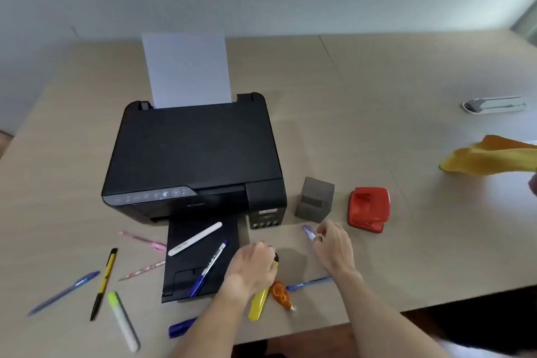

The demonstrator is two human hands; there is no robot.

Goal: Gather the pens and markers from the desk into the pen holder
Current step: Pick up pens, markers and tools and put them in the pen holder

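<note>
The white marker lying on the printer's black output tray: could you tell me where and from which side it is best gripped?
Probably pinch the long white marker across its barrel near the middle, coming from above. It lies flat and diagonal on the black output tray, both long sides free; the blue-capped pen lies nearer the person, apart. The left hand is closest.

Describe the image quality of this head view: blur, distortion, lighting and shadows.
Head view: wide-angle distortion bows the desk edges; the whole frame is soft, so the printer panel markings are unreadable; the right hand and the purple pen it holds are motion-blurred; lighting is even and diffuse, with only a faint shadow on the desk beside the left hand; no strong glare.
</note>
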